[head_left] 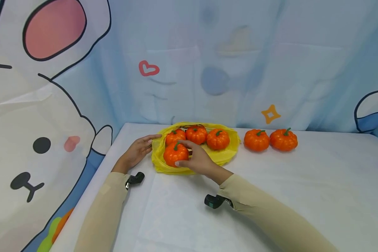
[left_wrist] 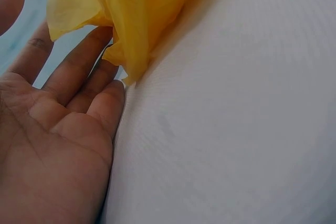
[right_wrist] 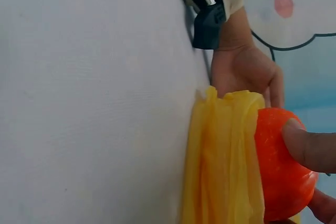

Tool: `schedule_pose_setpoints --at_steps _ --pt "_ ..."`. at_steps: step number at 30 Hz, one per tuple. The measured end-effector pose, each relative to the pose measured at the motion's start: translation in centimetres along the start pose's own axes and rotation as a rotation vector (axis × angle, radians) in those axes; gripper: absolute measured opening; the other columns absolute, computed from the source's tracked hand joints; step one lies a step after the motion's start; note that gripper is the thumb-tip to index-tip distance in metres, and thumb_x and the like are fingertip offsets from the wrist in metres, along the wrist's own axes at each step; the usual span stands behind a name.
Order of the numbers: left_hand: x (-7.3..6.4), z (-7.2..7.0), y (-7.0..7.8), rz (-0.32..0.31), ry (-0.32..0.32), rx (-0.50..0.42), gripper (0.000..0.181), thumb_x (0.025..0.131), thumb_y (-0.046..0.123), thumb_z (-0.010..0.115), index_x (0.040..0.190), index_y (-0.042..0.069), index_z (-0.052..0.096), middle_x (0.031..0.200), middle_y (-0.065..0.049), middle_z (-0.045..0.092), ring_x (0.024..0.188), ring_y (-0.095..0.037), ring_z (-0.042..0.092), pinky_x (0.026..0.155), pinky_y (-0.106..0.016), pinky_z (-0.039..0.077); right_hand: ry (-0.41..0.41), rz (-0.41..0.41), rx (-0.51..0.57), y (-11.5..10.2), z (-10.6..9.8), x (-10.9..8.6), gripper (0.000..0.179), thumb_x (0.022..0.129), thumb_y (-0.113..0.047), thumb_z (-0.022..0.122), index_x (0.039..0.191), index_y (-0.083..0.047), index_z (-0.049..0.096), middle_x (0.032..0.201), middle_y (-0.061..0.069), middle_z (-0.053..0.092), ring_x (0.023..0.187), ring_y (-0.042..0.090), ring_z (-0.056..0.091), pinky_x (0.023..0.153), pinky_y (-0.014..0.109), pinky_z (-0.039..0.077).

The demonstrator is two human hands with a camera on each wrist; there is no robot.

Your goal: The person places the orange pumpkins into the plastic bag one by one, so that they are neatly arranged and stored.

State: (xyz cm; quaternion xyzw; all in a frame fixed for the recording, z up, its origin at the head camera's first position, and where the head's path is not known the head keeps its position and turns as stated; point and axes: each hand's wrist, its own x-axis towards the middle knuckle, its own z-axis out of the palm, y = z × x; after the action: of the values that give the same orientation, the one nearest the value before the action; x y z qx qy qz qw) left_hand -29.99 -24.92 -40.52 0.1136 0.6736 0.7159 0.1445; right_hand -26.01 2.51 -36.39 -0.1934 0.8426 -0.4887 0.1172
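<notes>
A yellow plastic bag (head_left: 160,164) lies spread on the table with several small orange pumpkins in it. My right hand (head_left: 201,159) grips the nearest pumpkin (head_left: 174,155), thumb on its near side and fingers over its top. In the right wrist view that pumpkin (right_wrist: 283,161) shows just above the bag's folded rim (right_wrist: 223,156). At the bag's left side, my left hand (head_left: 138,151) has its fingers extended along the yellow edge. The left wrist view has its palm (left_wrist: 58,135) facing up and sideways, fingers behind the crumpled plastic (left_wrist: 131,24).
Two more pumpkins, one (head_left: 256,140) beside the other (head_left: 284,140), sit right of the bag on the white table (head_left: 271,196). A blue printed curtain (head_left: 189,87) hangs behind the table's back edge. A white cartoon figure (head_left: 50,115) covers the left side.
</notes>
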Motion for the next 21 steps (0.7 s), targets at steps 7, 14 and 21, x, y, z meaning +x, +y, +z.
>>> schedule_pose_setpoints --at_steps 7,14,21 --pt "0.3 0.0 0.0 -0.006 0.003 -0.008 0.045 0.105 0.021 0.044 0.145 0.003 0.046 0.162 -0.002 0.028 0.150 -0.020 0.025 0.124 -0.040 0.020 -0.034 0.016 0.006 0.4 0.9 0.9 0.073 0.083 -0.009 0.078 0.148 -0.011 0.044 0.151 0.009 0.045 0.129 0.031 0.055 0.104 0.040 0.050" --pt "0.2 0.1 0.0 -0.006 0.005 -0.020 0.045 0.105 0.021 0.044 0.146 0.002 0.045 0.162 -0.002 0.028 0.150 -0.020 0.026 0.124 -0.039 0.021 -0.008 -0.005 -0.063 0.5 1.2 1.5 0.072 0.082 -0.010 0.079 0.146 -0.009 0.046 0.148 0.010 0.049 0.127 0.029 0.056 0.104 0.040 0.050" --pt "0.1 0.0 0.1 -0.005 0.002 -0.016 0.045 0.106 0.020 0.042 0.147 0.002 0.043 0.163 -0.003 0.027 0.150 -0.020 0.025 0.122 -0.035 0.025 -0.030 -0.009 -0.102 0.3 1.1 1.6 0.074 0.083 -0.011 0.078 0.148 -0.009 0.044 0.149 0.012 0.047 0.128 0.031 0.055 0.105 0.042 0.049"
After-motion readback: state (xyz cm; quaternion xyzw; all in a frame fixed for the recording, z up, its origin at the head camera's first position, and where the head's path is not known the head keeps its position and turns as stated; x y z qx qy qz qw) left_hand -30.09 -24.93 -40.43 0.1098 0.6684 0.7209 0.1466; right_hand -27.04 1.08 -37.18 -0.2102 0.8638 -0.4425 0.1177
